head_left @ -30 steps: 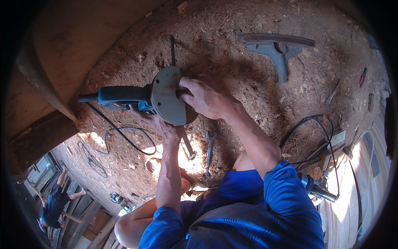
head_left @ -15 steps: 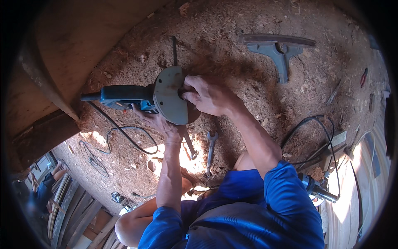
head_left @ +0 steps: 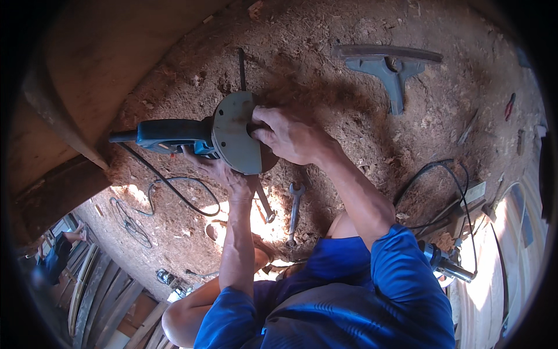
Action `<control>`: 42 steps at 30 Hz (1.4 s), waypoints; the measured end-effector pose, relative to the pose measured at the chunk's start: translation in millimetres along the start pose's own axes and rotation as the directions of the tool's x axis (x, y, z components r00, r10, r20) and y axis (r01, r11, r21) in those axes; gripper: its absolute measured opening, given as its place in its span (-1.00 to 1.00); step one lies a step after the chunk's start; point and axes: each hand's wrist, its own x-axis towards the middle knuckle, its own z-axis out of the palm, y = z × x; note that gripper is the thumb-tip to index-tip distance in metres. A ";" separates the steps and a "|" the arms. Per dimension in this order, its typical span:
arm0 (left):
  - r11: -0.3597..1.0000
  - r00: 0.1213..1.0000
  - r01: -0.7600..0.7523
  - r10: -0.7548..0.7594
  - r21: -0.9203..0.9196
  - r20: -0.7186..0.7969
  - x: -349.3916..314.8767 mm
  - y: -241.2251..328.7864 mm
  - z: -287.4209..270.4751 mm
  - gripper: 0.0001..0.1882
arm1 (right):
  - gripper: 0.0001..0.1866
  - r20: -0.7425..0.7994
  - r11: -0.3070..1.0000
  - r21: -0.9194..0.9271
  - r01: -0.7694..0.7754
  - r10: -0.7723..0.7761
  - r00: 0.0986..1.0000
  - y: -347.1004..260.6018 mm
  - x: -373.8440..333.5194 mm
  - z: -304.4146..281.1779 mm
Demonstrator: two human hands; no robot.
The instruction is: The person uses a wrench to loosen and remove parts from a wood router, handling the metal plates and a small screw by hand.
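A teal and black power tool that looks like a large angle grinder (head_left: 174,135) lies across in front of me, its round grey guard (head_left: 229,125) facing up. My left hand (head_left: 226,174) grips it from below, where the body meets the guard, some fingers hidden under the tool. At the hub, my right hand (head_left: 285,134) has its thumb and fingers closed together; whatever sits between the fingertips is hidden. A dark metal bar (head_left: 242,70) shows beyond the guard, and another metal bar (head_left: 264,200) sticks out below it towards me.
An open-ended wrench (head_left: 296,212) lies on the sawdust-covered ground before my knees. A grey curved metal bracket (head_left: 392,75) rests at the far right. Black cables (head_left: 195,206) loop at left and right. Another power tool (head_left: 444,264) is beside my right elbow. Planks (head_left: 110,302) and a person (head_left: 58,256) appear lower left.
The grinder and both hands have shifted very slightly left in view. My right fingers stay at the hub and my left hand keeps its grip. The person in the background has changed posture.
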 end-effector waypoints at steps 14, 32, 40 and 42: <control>0.996 0.999 0.015 -0.018 -0.087 -0.030 3.6 19.5 6.1 0.10 | -0.74 0.049 0.999 0.000 -0.044 0.044 0.998 14.6 7.0 -5.0; 0.902 0.964 0.260 -0.261 -0.344 0.045 2.8 37.7 3.5 0.25 | -0.75 0.001 0.990 0.138 -0.005 0.005 1.000 12.9 -0.6 -7.6; 0.992 0.996 0.070 -0.076 -0.107 -0.051 10.7 27.3 7.8 0.10 | -0.74 -0.022 0.977 -0.123 0.173 -0.177 0.984 19.9 0.8 -9.0; 0.999 0.997 0.021 -0.024 -0.038 -0.067 7.9 19.6 6.4 0.10 | -0.74 -0.052 0.981 -0.092 0.169 -0.174 0.983 17.8 -2.4 -6.7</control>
